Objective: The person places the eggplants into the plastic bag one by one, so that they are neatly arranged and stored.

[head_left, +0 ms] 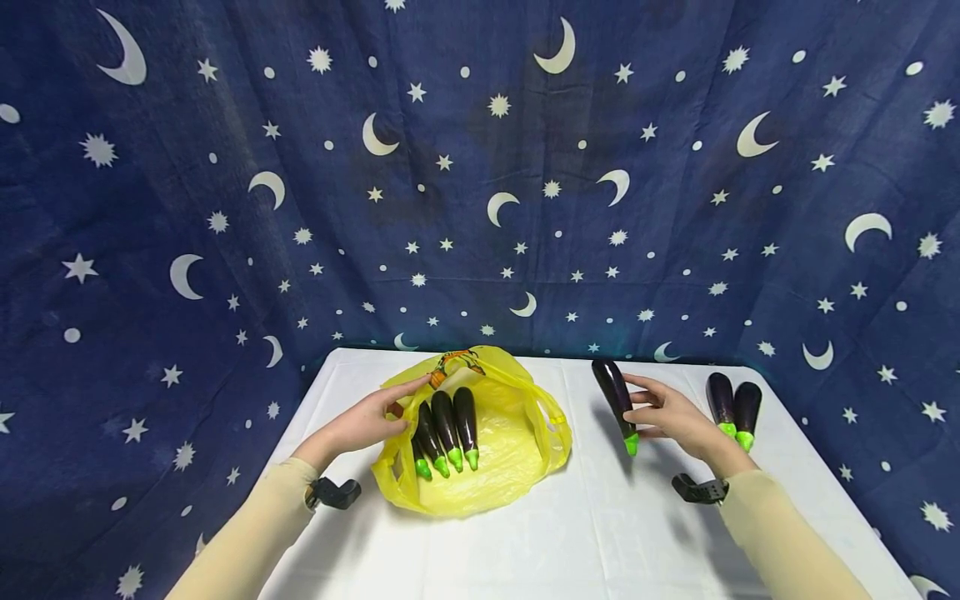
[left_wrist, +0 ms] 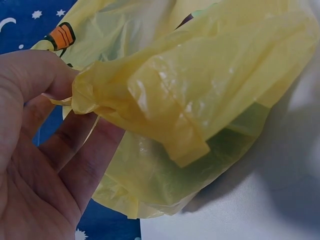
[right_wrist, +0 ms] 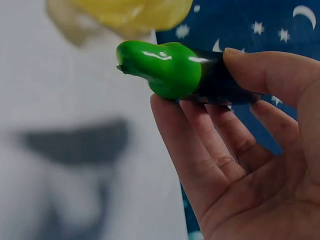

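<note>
A yellow plastic bag (head_left: 502, 492) lies with its mouth spread, several eggplants (head_left: 465, 421) with green stems side by side on its left inside. My left hand (head_left: 367, 423) pinches the bag's left rim; in the left wrist view, thumb and fingers (left_wrist: 45, 75) hold the gathered yellow plastic (left_wrist: 165, 110). To the right of the bag, my right hand (head_left: 675, 417) grips one dark, glossy eggplant (head_left: 615, 396) above the table, stem end toward me. The right wrist view shows its green cap (right_wrist: 170, 70), with the thumb on top and fingertips beneath.
Two more eggplants (head_left: 747, 408) lie together at the right of the white-covered table (head_left: 525, 550), beyond my right hand. A dark blue curtain (head_left: 465, 208) with moons and stars hangs behind the table and along its sides.
</note>
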`<state>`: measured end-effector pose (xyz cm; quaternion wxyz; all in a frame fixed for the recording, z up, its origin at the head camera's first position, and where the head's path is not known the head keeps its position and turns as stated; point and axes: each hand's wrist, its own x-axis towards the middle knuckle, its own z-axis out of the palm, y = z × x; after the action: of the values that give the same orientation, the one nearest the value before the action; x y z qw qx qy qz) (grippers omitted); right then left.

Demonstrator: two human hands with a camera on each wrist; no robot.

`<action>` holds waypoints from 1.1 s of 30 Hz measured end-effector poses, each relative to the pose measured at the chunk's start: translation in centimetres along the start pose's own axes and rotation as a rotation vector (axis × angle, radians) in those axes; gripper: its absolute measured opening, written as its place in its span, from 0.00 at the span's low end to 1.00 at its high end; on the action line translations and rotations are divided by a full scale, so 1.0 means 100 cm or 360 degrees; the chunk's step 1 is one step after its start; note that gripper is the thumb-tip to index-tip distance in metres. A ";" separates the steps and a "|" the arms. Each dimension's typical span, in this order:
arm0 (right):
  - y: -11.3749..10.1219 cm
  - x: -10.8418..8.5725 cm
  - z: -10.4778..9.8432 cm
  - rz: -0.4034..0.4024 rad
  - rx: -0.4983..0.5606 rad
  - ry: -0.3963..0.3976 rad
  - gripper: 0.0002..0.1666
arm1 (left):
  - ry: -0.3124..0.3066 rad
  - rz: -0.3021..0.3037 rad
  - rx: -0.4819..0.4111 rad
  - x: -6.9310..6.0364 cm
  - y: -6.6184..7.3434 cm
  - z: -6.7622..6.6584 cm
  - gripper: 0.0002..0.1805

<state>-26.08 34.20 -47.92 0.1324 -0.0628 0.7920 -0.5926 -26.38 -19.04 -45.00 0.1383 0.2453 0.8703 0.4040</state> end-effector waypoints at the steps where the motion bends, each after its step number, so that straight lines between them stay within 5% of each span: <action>1: -0.003 0.000 0.003 -0.0013 0.0008 -0.0013 0.51 | -0.0002 -0.0001 0.0001 0.000 0.000 0.000 0.44; 21: -0.044 0.008 0.077 -0.0220 0.0181 -0.0378 0.47 | 0.0010 0.0035 0.0071 0.003 0.000 0.001 0.44; 33: -0.045 0.026 0.137 -0.0152 0.0130 -0.0503 0.46 | 0.0003 0.0010 0.0052 0.003 0.002 0.001 0.44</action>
<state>-24.93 19.56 -47.53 0.2295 -0.1872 0.7328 -0.6126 -26.53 -18.75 -44.95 0.1320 0.2498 0.8762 0.3904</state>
